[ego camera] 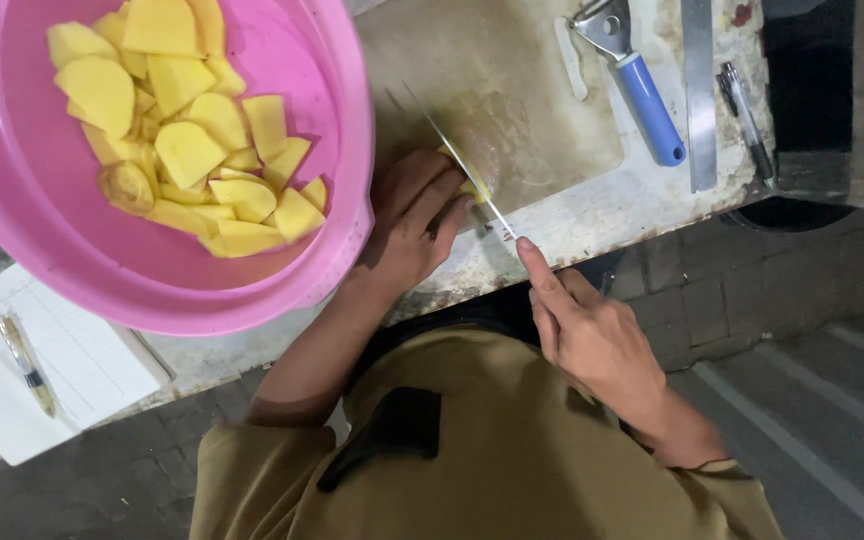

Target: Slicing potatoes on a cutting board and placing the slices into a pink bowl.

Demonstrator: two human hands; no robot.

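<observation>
Left hand (414, 225) presses down on a small yellow potato piece (469, 180) on the worn grey cutting board (512, 100); right hand (587, 335) grips a thin-bladed knife (457, 160) slicing into it. Beside them sits a pink plastic basin (342, 120) of yellow slices (187, 130), and a blue-handled peeler (637, 80) lies further along the board.

In the lower middle of the frame we see a khaki, olive-tan shirt of plain woven cloth, filling the space from the bottom edge up to the table's rim. On its chest, left of centre in the picture, sits a dark, nearly black patch or flap with an angled strip running down from it. The sleeves are short: the one at lower left ends in a folded hem above the elbow, the one at lower right ends in a stitched cuff. Both forearms are bare. The left hand (414, 222) and right hand (592, 335) wear no gloves, rings or watch that we can make out.
</observation>
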